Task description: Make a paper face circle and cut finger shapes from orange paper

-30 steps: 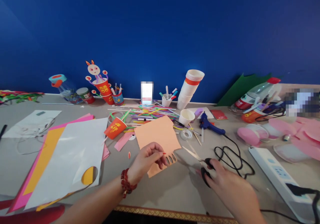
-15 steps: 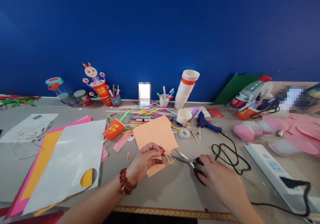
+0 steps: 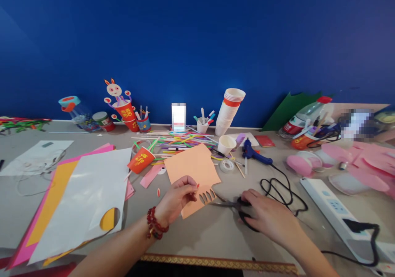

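My left hand (image 3: pixel 177 196) rests over the lower part of a peach paper sheet (image 3: pixel 191 166), its thumb and fingertips closed on a small red paper piece (image 3: pixel 198 185). Several narrow slots are cut near the sheet's lower right edge, beside those fingers. Black-handled scissors (image 3: pixel 230 204) are in my right hand (image 3: pixel 265 215), fingers in the loops. Their blades are parted and point left, close to the slotted edge. A small paper oval with a red middle (image 3: pixel 158 192) lies left of the sheet. Above it are a pink paper strip (image 3: pixel 151 177) and a tilted red paper cup (image 3: pixel 141 160).
White, yellow and pink sheets (image 3: pixel 83 186) are layered on the left. Behind the peach sheet lie coloured sticks (image 3: pixel 175 139), a tape roll (image 3: pixel 227 166) and a white cup (image 3: pixel 227 144). A blue glue gun (image 3: pixel 257 153) trails its cord towards a power strip (image 3: pixel 335 209) on the right.
My right hand has drawn the scissors slightly down and to the right, and the blades have turned. My left hand has shifted only slightly and keeps its pinch.
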`<state>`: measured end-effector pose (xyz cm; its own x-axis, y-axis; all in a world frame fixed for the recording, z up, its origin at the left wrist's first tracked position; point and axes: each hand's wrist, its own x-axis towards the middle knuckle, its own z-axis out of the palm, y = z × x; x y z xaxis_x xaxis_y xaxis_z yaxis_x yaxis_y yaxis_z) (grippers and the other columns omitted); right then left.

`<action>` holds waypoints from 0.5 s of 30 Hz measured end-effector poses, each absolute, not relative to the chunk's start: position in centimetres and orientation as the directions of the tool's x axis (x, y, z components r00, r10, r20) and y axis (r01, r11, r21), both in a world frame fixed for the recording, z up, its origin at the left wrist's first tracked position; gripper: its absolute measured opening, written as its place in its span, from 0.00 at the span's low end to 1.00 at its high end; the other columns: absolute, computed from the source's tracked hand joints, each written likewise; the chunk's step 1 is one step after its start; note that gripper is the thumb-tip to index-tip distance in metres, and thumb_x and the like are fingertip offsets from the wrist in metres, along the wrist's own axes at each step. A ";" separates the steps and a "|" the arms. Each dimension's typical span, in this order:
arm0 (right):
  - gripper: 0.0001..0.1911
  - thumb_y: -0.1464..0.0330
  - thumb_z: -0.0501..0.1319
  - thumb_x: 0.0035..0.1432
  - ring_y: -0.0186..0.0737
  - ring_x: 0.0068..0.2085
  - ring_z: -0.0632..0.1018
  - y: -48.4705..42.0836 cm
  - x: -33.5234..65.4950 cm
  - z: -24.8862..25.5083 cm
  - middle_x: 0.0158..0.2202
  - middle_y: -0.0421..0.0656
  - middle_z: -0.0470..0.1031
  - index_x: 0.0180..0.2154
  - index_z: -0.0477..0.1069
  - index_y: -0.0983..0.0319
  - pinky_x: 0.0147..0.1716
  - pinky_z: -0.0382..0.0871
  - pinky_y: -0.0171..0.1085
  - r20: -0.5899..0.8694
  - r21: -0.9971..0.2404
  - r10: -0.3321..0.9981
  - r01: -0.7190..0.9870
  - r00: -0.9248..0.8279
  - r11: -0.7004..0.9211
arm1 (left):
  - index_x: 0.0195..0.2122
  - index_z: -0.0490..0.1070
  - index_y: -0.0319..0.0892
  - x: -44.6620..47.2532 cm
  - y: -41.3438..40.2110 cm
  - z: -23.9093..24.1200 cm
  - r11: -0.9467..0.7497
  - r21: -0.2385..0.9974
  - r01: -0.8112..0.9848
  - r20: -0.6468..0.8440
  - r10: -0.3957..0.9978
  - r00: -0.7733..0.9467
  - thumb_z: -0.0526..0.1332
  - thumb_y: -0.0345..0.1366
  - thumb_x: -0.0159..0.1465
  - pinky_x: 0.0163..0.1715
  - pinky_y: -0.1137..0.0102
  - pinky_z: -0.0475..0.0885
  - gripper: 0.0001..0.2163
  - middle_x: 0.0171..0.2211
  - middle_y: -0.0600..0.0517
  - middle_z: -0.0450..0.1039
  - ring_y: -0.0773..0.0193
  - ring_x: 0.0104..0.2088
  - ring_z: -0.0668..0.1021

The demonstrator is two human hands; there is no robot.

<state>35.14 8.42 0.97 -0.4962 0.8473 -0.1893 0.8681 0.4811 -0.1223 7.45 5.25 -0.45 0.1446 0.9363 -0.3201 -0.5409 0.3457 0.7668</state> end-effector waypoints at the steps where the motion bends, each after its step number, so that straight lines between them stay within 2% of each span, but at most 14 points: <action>1: 0.13 0.68 0.63 0.49 0.48 0.38 0.80 8.5 34.9 1.0 0.42 0.44 0.75 0.40 0.67 0.58 0.32 0.66 0.38 -0.186 -0.108 0.855 0.876 -0.483 0.471 | 0.28 0.69 0.38 7.5 5.2 -0.3 0.346 0.768 -0.539 -0.322 0.936 0.142 0.67 0.31 0.52 0.29 0.74 0.66 0.07 0.26 0.56 0.67 0.72 0.25 0.70; 4: 0.12 0.69 0.62 0.50 0.48 0.37 0.79 8.6 34.2 1.1 0.41 0.45 0.75 0.39 0.66 0.59 0.31 0.65 0.38 -0.208 -0.088 0.863 0.888 -0.460 0.452 | 0.27 0.68 0.39 7.5 5.0 0.0 0.345 0.772 -0.535 -0.323 0.936 0.138 0.67 0.31 0.52 0.30 0.74 0.66 0.07 0.25 0.56 0.67 0.72 0.25 0.69; 8: 0.10 0.70 0.62 0.49 0.46 0.37 0.78 8.9 34.4 1.4 0.39 0.43 0.74 0.36 0.66 0.59 0.32 0.64 0.37 -0.278 -0.157 0.829 0.875 -0.484 0.458 | 0.27 0.68 0.39 7.4 5.0 0.1 0.334 0.783 -0.525 -0.314 0.941 0.131 0.67 0.31 0.52 0.30 0.74 0.66 0.07 0.25 0.56 0.67 0.72 0.25 0.69; 12: 0.08 0.70 0.64 0.50 0.45 0.39 0.77 8.9 34.1 2.8 0.37 0.42 0.75 0.35 0.69 0.58 0.35 0.64 0.37 -0.253 -0.315 0.800 0.828 -0.544 0.464 | 0.27 0.68 0.39 7.4 5.0 0.1 0.336 0.793 -0.508 -0.317 0.940 0.127 0.67 0.32 0.52 0.30 0.74 0.66 0.07 0.25 0.56 0.67 0.72 0.26 0.70; 14: 0.04 0.67 0.62 0.55 0.41 0.34 0.75 8.8 33.0 3.6 0.33 0.40 0.74 0.34 0.69 0.58 0.32 0.63 0.35 -0.213 -0.451 0.802 0.784 -0.558 0.426 | 0.27 0.68 0.39 7.5 5.0 0.2 0.339 0.799 -0.496 -0.319 0.939 0.128 0.67 0.32 0.52 0.30 0.74 0.66 0.07 0.25 0.56 0.67 0.72 0.25 0.70; 15: 0.05 0.64 0.61 0.58 0.39 0.30 0.73 8.7 32.1 3.8 0.29 0.39 0.73 0.34 0.70 0.58 0.29 0.62 0.34 -0.200 -0.533 0.811 0.756 -0.550 0.381 | 0.27 0.68 0.39 7.6 4.9 0.2 0.340 0.802 -0.491 -0.320 0.939 0.127 0.67 0.32 0.52 0.30 0.74 0.66 0.07 0.25 0.56 0.67 0.72 0.25 0.70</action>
